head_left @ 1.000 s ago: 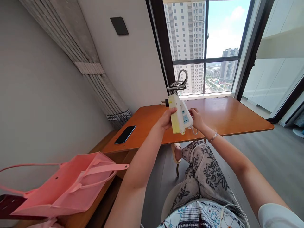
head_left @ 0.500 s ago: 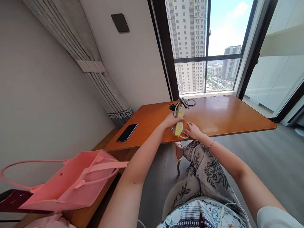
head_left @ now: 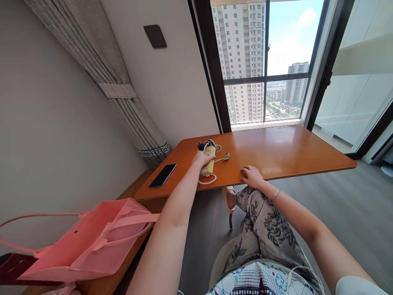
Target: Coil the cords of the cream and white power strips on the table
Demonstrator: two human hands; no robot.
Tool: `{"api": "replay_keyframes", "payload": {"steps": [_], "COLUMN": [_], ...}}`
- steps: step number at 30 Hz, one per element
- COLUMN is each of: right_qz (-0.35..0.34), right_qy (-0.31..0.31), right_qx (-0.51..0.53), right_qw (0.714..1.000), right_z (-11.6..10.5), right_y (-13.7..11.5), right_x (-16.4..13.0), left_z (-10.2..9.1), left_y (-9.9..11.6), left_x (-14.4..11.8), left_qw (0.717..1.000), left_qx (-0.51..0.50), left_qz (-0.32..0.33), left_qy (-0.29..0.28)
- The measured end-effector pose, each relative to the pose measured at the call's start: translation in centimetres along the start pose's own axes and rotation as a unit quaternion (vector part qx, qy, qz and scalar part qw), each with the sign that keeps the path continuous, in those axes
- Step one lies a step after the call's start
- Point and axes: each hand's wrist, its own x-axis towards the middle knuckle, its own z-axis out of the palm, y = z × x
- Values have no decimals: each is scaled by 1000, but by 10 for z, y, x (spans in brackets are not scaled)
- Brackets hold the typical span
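Note:
A yellowish-white power strip [head_left: 209,165] with a bundled grey cord and dark plug [head_left: 205,144] lies on the orange wooden table [head_left: 276,149]. My left hand [head_left: 202,158] rests on top of the strip and grips it against the table. My right hand [head_left: 251,176] lies flat on the table's near edge, fingers spread, holding nothing, a short way to the right of the strip. A thin white cable loop [head_left: 206,179] sticks out from the strip toward me.
A black phone [head_left: 162,175] lies on the table's left end. A pink tote bag [head_left: 89,239] sits on a lower wooden ledge at my left. Grey curtain [head_left: 129,102], wall and a large window [head_left: 260,61] stand behind the table. My crossed legs are under the table edge.
The power strip came down from the air onto the table and slid left with my left hand. My right hand let go of it and settled on the table edge.

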Motion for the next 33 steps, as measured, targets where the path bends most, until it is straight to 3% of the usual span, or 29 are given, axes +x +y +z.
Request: {"api": "replay_keyframes", "payload": {"steps": [3, 17, 28, 33], "right_qz": [-7, -28, -15, -18], "right_qy": [0, 17, 17, 20], "right_qx": [-12, -45, -43, -42], "right_qw": [1000, 998, 999, 999], "right_z": [-1, -6, -4, -4], "right_y": [-1, -9, -9, -9], "right_x": [-2, -8, -8, -9], "left_z": [-6, -10, -7, -11], "left_y": [-6, -33, -37, -37], "left_x": [3, 16, 4, 8], "left_qw": [995, 987, 990, 990], "left_qx": [55, 63, 85, 103], "left_qz": [-83, -143, -103, -93], "left_qy": [23, 41, 37, 3]}}
